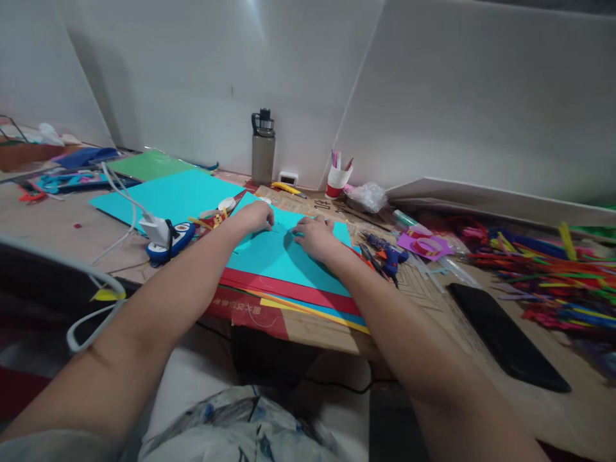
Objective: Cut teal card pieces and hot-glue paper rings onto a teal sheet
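Note:
A light blue sheet (293, 260) lies on top of a stack of coloured sheets, with red, orange and yellow edges showing at the front. Over the sheet's upper left part is my left hand (257, 217), its fingers curled down in a pinch; what they hold, if anything, is too small to make out. My right hand (315, 236) rests on the sheet to the right, fingers spread and bent, with nothing visible in them. A small gap separates the two hands.
Left are another blue sheet (178, 196), a green sheet (154, 164) and a power strip (171, 244) with a white plug. Behind stand a bottle (263, 154) and a cup (338, 179). Right lie a glue gun (392, 256), a black phone (505, 337) and pipe cleaners (553, 269).

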`<state>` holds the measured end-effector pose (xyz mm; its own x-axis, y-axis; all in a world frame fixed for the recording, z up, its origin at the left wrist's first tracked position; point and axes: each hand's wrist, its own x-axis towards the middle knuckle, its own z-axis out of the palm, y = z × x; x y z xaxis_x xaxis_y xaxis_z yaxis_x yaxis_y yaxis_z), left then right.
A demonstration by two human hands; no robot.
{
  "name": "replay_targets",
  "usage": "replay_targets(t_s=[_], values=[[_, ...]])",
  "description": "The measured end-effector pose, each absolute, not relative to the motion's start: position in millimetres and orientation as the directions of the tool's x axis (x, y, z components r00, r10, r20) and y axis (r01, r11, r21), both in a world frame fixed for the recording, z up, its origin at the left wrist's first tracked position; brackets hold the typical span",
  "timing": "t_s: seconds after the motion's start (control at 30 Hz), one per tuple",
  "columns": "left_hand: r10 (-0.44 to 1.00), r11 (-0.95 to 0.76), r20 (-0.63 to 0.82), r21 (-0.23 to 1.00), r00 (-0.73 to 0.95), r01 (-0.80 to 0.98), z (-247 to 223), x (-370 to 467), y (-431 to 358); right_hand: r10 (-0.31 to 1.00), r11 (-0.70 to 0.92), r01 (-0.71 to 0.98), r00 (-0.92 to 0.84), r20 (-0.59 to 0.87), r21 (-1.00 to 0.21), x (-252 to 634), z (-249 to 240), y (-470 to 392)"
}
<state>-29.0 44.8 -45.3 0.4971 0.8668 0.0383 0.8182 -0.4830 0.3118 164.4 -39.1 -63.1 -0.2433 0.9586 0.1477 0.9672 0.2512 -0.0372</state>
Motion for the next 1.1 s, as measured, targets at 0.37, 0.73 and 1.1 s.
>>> replay_targets(t_s=[0.37,0.73,1.1], values=[[0.899,-0.423,0.124,0.493,0.419,0.76,-26.4,-23.0,28.0,0.972,0.216,0.975,-0.209,0.109,-0.057,160.3,-51.8,-42.2],[0.859,-0.35,0.217,0.91,0.464,0.222,-23.6,-7.7,12.6,0.968,0.22,0.337,0.038,0.246,-0.916,160.7,-43.4,-33.7],[0.751,0.016,-0.115,0.988,0.65,0.157,-16.6,-5.9,-0.7,0.956,0.263,0.302,0.045,0.289,-0.916,164.7,-35.0,-37.0]])
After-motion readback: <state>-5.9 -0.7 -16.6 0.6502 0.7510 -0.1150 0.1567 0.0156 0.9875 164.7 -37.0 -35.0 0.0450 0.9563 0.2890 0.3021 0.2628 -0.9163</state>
